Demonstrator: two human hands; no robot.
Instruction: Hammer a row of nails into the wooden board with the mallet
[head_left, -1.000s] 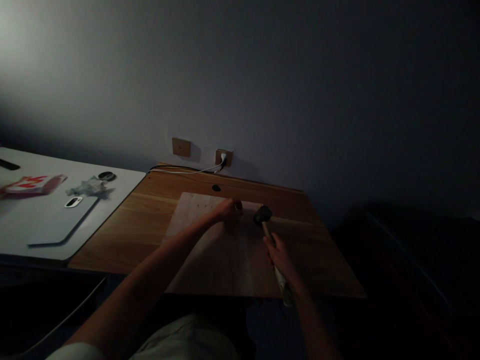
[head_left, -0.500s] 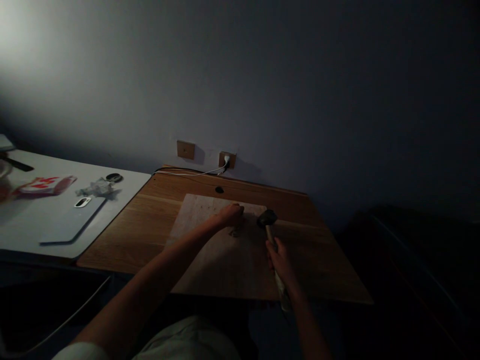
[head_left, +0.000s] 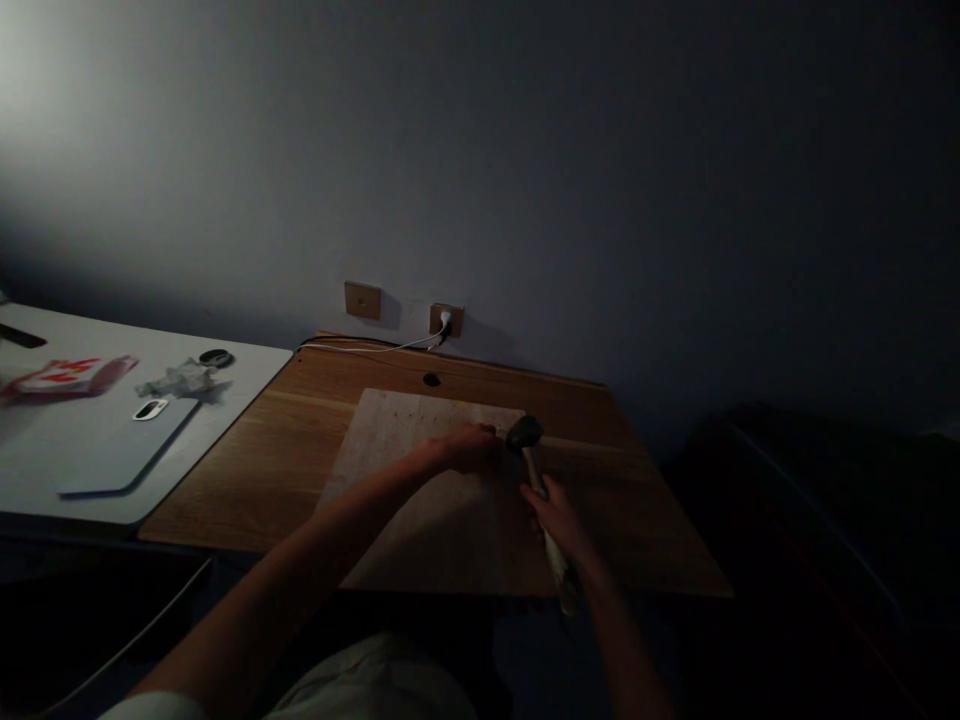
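Observation:
My right hand [head_left: 553, 515] is wrapped round the pale handle of a mallet [head_left: 525, 433], whose dark head is over the right edge of a light wooden board [head_left: 405, 540]. My left hand [head_left: 474, 447] is closed above the board's upper right part, just left of the mallet head. A small light spot shows at its fingertips, too small and dim to name. Several tiny nail-like points stand in a row along the board's far edge.
The board lies on a brown wooden desk [head_left: 637, 500]. To the left, a white table [head_left: 247, 385] bears a flat grey scale [head_left: 135, 455], a red and white packet [head_left: 71, 377], crumpled plastic [head_left: 180, 378] and a dark round object [head_left: 217, 358]. A white cable runs to a wall socket [head_left: 448, 320].
My left hand has moved slightly right, closer to the mallet head. The small thing seen below it on the board is no longer visible. The whole view has shifted a little.

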